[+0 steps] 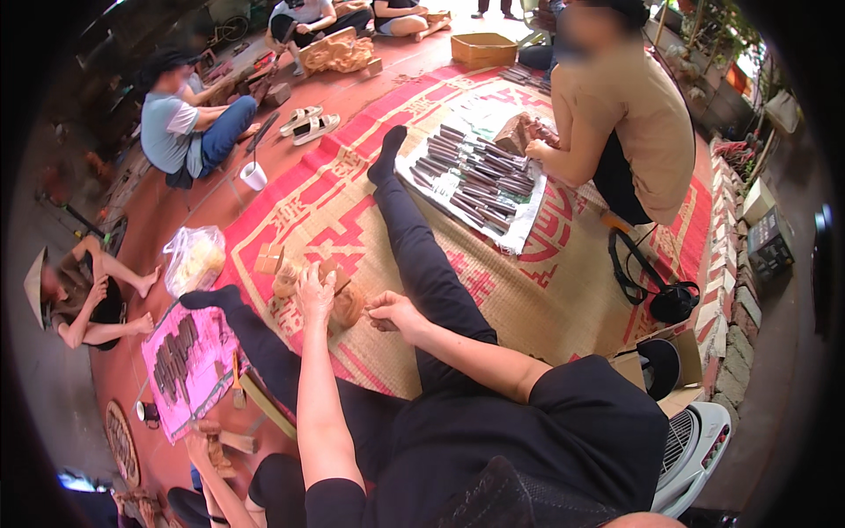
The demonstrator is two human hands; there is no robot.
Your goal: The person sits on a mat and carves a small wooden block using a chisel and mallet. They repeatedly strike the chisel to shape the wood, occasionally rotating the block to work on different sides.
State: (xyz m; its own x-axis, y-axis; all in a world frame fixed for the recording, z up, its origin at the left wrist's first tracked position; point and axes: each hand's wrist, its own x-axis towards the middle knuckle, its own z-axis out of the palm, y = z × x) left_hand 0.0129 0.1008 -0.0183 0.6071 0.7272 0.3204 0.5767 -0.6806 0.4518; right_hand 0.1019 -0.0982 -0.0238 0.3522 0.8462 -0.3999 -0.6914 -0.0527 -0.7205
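A light brown wood carving (349, 306) with rounded, uneven shapes rests on the woven mat between my outstretched legs. Over its top, my left hand (315, 297) curls its fingers and grips it. Just right of the carving is my right hand (396, 314), with the fingers drawn together in a pinch. Whatever sits between those fingertips is too small to name. Beyond my left hand, a small squared wood block (269, 258) shows at the carving's far left side. The carving's underside is hidden.
Several dark-handled carving tools (480, 176) lie on a white cloth past my right foot, near a person in tan (629, 123). Left are a plastic bag (194, 260), a pink cloth (187, 387) with tools, and a brush (238, 387). A fan (695, 453) stands right.
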